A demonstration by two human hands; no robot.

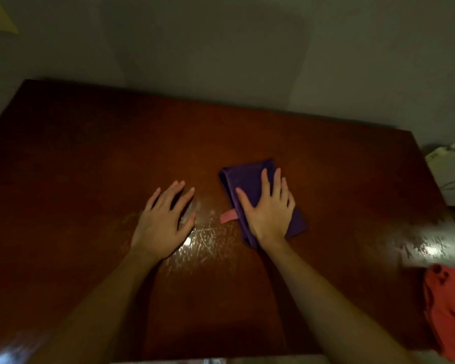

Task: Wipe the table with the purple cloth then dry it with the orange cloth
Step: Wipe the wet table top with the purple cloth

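A folded purple cloth (244,179) lies on the dark brown wooden table (90,158), right of centre. My right hand (268,208) presses flat on the cloth with straight, spread fingers. A small pink tag (227,216) sticks out from the cloth's left edge. My left hand (163,222) rests flat on the bare tabletop to the left of the cloth, fingers spread, holding nothing. A crumpled orange cloth (447,311) sits at the table's near right corner, partly cut off by the frame.
A plain wall (221,48) runs behind the table's far edge. White objects (452,166) stand off the table's right side. Glare patches (195,243) shine on the tabletop between my hands and near the right edge.
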